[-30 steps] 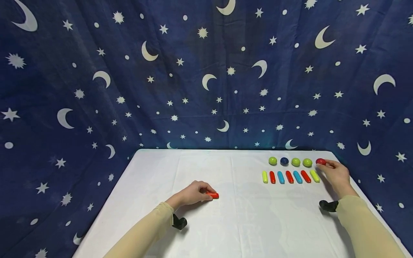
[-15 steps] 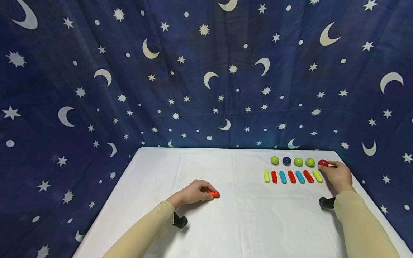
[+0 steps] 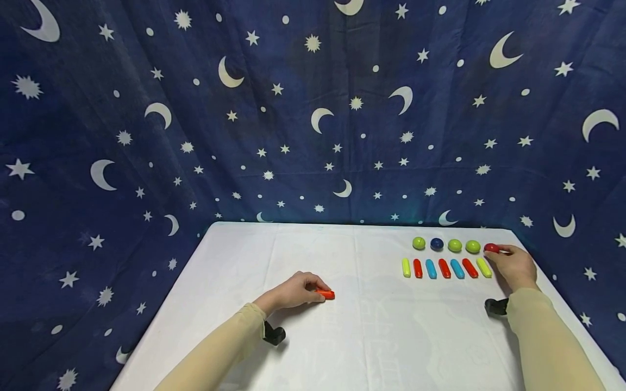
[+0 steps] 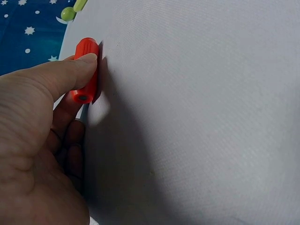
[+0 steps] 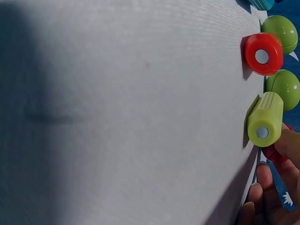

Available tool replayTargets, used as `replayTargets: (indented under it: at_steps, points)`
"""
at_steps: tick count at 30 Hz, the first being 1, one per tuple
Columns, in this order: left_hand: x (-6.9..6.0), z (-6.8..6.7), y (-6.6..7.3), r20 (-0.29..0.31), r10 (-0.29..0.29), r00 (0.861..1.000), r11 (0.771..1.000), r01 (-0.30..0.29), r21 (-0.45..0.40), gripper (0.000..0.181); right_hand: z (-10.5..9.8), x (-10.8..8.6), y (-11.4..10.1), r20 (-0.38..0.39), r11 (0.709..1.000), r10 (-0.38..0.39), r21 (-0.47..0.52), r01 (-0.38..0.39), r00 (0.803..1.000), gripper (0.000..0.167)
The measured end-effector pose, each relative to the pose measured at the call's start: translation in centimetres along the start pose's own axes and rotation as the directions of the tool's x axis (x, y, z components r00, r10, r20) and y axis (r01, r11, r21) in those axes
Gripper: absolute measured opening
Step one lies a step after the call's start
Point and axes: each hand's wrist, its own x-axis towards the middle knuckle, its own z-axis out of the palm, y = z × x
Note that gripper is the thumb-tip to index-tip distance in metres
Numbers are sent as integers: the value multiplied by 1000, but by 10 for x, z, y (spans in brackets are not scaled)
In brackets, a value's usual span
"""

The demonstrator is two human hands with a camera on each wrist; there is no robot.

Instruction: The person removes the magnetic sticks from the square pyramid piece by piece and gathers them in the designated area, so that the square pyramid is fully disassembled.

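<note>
My left hand (image 3: 293, 290) pinches a red magnetic building rod (image 3: 329, 294) between thumb and fingers, low over the middle of the white table. In the left wrist view the thumb lies across the red rod (image 4: 87, 47), and a metal disc shows in its near end. At the far right, my right hand (image 3: 515, 269) holds a red ball (image 3: 491, 247) at the right end of a row of balls. Fingers and a yellow-green rod (image 5: 266, 117) partly hide the red ball (image 5: 273, 153) in the right wrist view.
Left of the red ball are green balls (image 3: 473, 246) and a dark blue ball (image 3: 437, 244). In front lies a row of rods: yellow-green (image 3: 484, 267), red rods (image 3: 444, 268) and blue rods (image 3: 457, 268). A dark blue star-and-moon curtain (image 3: 293, 108) borders the white table (image 3: 303, 239).
The head view has shifted slightly. My right forearm has swung a little to the left, its hand still at the red ball. My left hand keeps the red rod in place.
</note>
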Motion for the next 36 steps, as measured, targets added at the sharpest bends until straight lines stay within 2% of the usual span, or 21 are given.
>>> replayTargets:
  at_steps: [4,14,21,36]
  points:
    - [0,0,0,0,9,1000,1000,-9,2,19,0,0,0,-3,1000,-1,-6,1,1000,73]
    - [-2,-1,2,-2,-13,1000,1000,13,6,19,2,-4,-1,-9,1000,-20,-10,20,1000,73]
    - [-1,0,0,6,15,1000,1000,-14,-11,19,3,-7,-1,-17,999,-32,-2,32,999,70]
    - [0,1,-1,0,20,1000,1000,-20,-13,19,4,-1,3,-16,1000,-19,1,19,1000,69]
